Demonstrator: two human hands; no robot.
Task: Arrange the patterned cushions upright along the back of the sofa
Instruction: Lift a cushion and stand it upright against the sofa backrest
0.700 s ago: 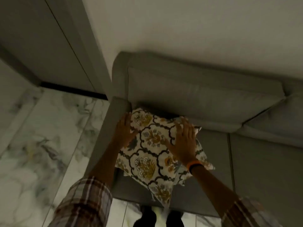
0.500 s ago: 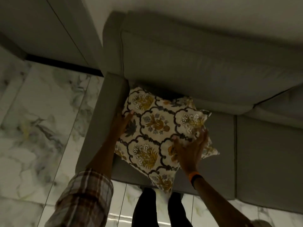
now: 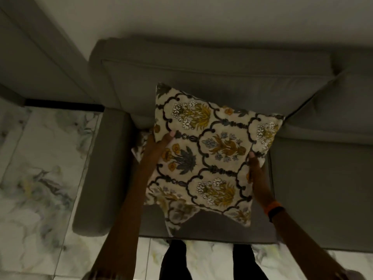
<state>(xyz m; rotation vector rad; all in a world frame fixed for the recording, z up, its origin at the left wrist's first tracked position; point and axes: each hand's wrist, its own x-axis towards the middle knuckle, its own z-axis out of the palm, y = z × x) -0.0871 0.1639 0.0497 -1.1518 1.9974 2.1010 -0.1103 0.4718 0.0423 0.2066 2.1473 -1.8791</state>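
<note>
Two cushions are in play at this end of the sofa, and I have the top one lifted between my hands. Nearest me, at six o'clock, my legs (image 3: pixel 212 259) stand on the marble floor (image 3: pixel 40 178) against the front of the seat (image 3: pixel 323 188). My left hand (image 3: pixel 159 144) clasps the patterned cushion (image 3: pixel 210 156) on its nine o'clock edge, thumb over the face and the other fingers hidden behind it; my right hand (image 3: pixel 257 170), above an orange wristband (image 3: pixel 273 208), grips the three o'clock edge, thumb tip on the front. The cushion hangs clear of the seat, its face towards me, tipped a little so the far corners point to about eleven and two o'clock. Beneath it a second cushion (image 3: pixel 177 217) pokes a corner out at six o'clock and a sliver at nine, seemingly lying flat on the seat. Farther off at nine o'clock is the armrest (image 3: pixel 101 168), and at twelve o'clock the back cushion (image 3: pixel 212 77) under the pale wall (image 3: pixel 201 15). I judge the step to be carrying this one to its place. Next, I should swing it to twelve o'clock, set its lower edge on the seat and lean it squarely against the back, perhaps tucked towards the armrest, then come back for the flat one.
</note>
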